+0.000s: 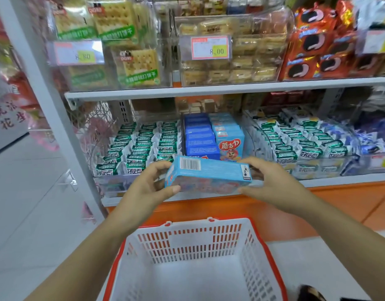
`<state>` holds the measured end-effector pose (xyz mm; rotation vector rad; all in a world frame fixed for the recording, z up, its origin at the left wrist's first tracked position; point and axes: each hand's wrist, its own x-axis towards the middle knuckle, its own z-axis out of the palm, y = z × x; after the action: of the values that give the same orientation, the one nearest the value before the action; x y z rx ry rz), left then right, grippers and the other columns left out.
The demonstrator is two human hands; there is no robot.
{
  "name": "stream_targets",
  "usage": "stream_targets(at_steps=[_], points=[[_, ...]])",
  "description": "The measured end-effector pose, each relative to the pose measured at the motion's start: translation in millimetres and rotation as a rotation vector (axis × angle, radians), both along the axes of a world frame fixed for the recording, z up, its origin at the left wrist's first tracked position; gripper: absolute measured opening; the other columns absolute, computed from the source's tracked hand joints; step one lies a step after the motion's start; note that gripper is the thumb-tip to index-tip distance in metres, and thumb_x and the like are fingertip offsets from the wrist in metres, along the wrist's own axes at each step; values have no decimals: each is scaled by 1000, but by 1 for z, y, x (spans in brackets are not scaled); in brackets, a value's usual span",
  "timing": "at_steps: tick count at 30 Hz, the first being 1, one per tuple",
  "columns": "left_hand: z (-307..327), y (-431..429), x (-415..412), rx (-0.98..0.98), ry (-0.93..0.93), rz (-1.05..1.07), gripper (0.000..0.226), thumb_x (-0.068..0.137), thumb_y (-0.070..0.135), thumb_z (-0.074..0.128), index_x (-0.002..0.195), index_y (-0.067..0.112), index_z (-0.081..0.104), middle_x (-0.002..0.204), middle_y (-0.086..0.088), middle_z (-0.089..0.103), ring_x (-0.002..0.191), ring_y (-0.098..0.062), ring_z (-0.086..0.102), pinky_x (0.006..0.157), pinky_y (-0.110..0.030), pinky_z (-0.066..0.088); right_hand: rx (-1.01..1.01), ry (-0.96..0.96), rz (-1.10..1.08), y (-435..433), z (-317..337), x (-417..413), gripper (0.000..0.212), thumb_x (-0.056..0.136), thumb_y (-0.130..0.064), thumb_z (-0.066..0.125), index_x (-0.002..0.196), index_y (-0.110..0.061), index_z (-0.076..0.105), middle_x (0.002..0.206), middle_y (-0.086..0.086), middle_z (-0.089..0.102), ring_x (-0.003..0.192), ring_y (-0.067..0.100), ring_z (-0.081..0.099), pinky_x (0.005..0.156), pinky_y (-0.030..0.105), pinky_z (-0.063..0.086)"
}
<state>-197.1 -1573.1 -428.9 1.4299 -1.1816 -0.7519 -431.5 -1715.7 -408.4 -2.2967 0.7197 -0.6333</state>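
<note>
Shop shelves (208, 90) of wrapped biscuits, one tag (210, 48) reading 8.00, stand just beyond the grip, where left hand (144, 189) and right hand (271, 181) each pinch an end of a light-blue rectangular cardboard box (211, 173), barcode (189, 164) up, likely light, stiff but crushable, best held endwise, above a white-and-red plastic basket (188, 227).

Light-blue box (208, 173), black-and-white barcode patch.
Below it, a white slotted basket (193, 242) with red rim; behind it, dark-blue boxes (200, 137).

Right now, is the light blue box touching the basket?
Apart: the head view shows orange shelf base between the light blue box and the basket.
</note>
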Motion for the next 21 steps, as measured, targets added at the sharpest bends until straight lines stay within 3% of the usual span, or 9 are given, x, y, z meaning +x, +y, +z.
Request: stream_targets(at_steps=[4, 9, 12, 15, 18, 21], points=[[-3, 3, 2, 28, 15, 17, 41, 81, 14, 66, 117, 29, 53, 118, 7, 66, 113, -7, 60, 99, -30, 47, 70, -162, -17, 5, 3, -1, 48, 77, -10, 76, 103, -44, 54, 105, -15, 66, 99, 1, 62, 92, 26, 50], [-1, 3, 0, 53, 94, 50, 37, 77, 30, 68, 112, 25, 59, 104, 4, 73, 101, -14, 68, 94, -37, 49, 272, -311, -33, 9, 6, 3, 39, 83, -18, 68, 111, -39, 52, 101, -14, 66, 87, 1, 67, 76, 23, 57], [-4, 3, 2, 89, 108, 69, 39, 78, 39, 73, 111, 21, 64, 103, -1, 74, 101, -20, 68, 98, -45, 49, 338, -346, -66, 6, 1, 8, 29, 81, -28, 65, 105, -40, 54, 92, -12, 69, 86, -1, 67, 72, 20, 57], [-6, 3, 0, 95, 101, 92, 43, 74, 45, 64, 109, 20, 67, 103, 0, 74, 100, -21, 68, 98, -46, 49, 431, -359, -95, 2, -9, 13, 37, 78, -33, 62, 115, -27, 58, 89, -11, 73, 86, 3, 69, 73, 21, 57], [-10, 1, -2, 85, 77, 124, 41, 74, 49, 59, 104, 24, 69, 98, 5, 75, 98, -20, 69, 92, -38, 52, 442, -341, -121, -3, -22, 18, 36, 87, -28, 61, 122, -19, 60, 92, -9, 72, 75, -1, 67, 64, 16, 53], [-16, 0, -2, 73, -24, 145, 36, 77, 53, 52, 103, 35, 69, 92, 20, 73, 90, 0, 67, 81, -17, 49, 450, -338, -131, -5, -33, 19, 20, 90, -20, 60, 108, -29, 63, 80, -15, 70, 55, -3, 57, 51, 13, 44]])
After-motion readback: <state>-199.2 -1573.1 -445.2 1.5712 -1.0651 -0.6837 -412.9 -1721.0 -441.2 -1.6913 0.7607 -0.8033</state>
